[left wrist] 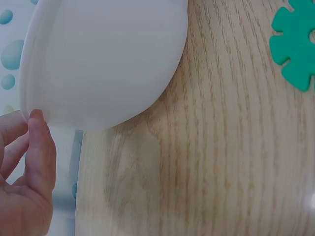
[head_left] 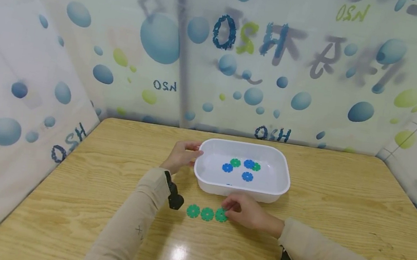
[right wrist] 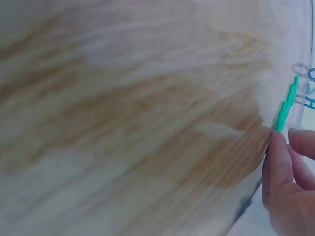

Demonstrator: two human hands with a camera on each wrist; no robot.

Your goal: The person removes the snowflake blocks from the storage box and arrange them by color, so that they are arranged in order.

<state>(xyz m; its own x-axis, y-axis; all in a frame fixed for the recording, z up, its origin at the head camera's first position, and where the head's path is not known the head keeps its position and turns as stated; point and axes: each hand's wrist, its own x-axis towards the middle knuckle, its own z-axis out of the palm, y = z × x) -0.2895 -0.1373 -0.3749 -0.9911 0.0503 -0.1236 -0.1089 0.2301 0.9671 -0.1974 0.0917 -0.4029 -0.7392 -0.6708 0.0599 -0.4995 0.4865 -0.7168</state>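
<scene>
A white plastic basin (head_left: pixel 239 193) stands on the table, holding several blue and green notched plastic discs, such as a blue disc (head_left: pixel 247 176) and a green disc (head_left: pixel 235 162). At its left end my left hand (head_left: pixel 182 156) grips the rim, with a fingertip over the edge in the left wrist view. In front of the basin, three green discs lie flat in a row: a left disc (head_left: pixel 193 211), a middle disc (head_left: pixel 207 214) and a right disc (head_left: pixel 221 213). My right hand (head_left: pixel 246 212) touches the right disc with its fingertips; a gap shows between the digits in the right wrist view.
A wooden table (head_left: pixel 336 194) bears everything. Behind it and at both sides hang curtains (head_left: pixel 216 77) printed with blue and green drops. Dark wrist straps, one with a camera (head_left: pixel 175 199), sit on both sleeves. Light glares on the table's front part.
</scene>
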